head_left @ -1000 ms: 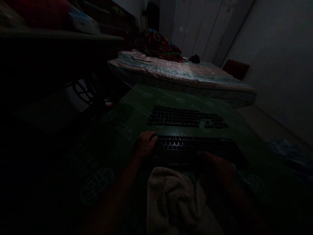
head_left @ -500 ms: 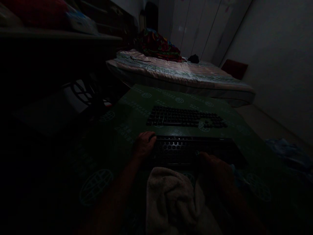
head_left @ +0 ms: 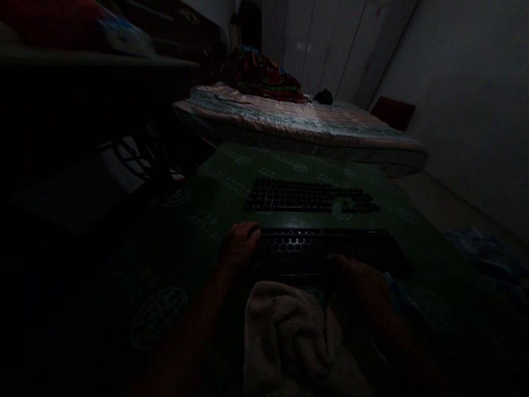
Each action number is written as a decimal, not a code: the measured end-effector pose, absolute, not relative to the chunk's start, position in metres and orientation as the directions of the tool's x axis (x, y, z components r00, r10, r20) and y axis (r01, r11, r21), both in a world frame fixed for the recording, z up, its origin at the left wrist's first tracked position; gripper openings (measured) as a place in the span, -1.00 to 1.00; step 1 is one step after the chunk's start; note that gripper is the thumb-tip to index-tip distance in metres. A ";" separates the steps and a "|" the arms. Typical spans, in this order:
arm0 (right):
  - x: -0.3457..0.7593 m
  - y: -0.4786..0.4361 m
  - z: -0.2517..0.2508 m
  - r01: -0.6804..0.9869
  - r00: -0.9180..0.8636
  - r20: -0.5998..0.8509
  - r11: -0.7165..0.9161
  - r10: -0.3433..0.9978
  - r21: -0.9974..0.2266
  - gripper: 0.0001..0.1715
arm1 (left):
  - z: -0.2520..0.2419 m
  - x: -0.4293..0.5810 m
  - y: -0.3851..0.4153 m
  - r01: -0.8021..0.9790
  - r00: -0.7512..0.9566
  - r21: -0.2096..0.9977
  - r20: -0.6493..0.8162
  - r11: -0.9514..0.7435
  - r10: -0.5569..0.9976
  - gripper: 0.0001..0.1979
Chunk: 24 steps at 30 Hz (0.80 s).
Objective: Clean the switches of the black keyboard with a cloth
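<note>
A black keyboard base (head_left: pixel 289 264) without keycaps lies on a green printed surface (head_left: pixel 206 190). My left hand (head_left: pixel 240 242) grips its left end, thumb over the top edge. My right hand (head_left: pixel 357 273) is closed over the middle of the base, its fingertips pinching something small and pale that is too dark to make out. Beyond the base, loose black keycaps (head_left: pixel 289 194) are laid out in keyboard order. A crumpled light towel (head_left: pixel 285 336) lies in front of the base, between my forearms.
Past the green surface stands a bed (head_left: pixel 297 118) with a patterned red blanket (head_left: pixel 268 77). A dark table (head_left: pixel 103 58) bearing bags is at the upper left. Bluish cloth or plastic (head_left: pixel 483 251) lies at the right.
The whole view has shifted slightly, moving things a little to the left. Both hands stay at the same places on the keyboard base.
</note>
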State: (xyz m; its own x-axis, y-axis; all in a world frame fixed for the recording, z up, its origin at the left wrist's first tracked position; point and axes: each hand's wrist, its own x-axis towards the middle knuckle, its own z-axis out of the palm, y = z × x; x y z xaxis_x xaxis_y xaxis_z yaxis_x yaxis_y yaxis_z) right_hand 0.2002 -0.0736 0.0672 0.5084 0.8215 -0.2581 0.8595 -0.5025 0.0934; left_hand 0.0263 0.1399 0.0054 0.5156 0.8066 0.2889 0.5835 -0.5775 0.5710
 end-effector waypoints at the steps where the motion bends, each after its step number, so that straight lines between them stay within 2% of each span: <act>1: 0.198 -0.073 0.069 0.863 0.502 -0.270 -0.495 0.822 0.098 -0.68 | 0.006 0.026 0.140 0.585 0.516 0.570 0.287 -0.576 0.807 -0.71; 10: 0.186 -0.073 0.072 0.865 0.501 -0.286 -0.481 0.817 0.142 -0.66 | 0.008 0.027 0.140 0.585 0.514 0.575 0.283 -0.572 0.810 -0.72; 18: 0.185 -0.086 0.073 0.858 0.512 -0.307 -0.497 0.802 0.132 -0.54 | 0.006 0.027 0.141 0.580 0.521 0.573 0.286 -0.579 0.804 -0.71; 24: 0.193 -0.092 0.068 0.851 0.525 -0.293 -0.506 0.799 0.145 -0.59 | 0.004 0.027 0.142 0.582 0.516 0.573 0.287 -0.577 0.807 -0.69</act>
State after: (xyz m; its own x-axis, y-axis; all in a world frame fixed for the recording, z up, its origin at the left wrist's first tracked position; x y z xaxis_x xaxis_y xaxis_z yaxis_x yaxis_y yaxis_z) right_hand 0.1933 -0.0921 0.0681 0.5249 0.7992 -0.2928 0.8505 -0.5056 0.1447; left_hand 0.0265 0.1424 0.0040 0.5162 0.8069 0.2872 0.5824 -0.5765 0.5731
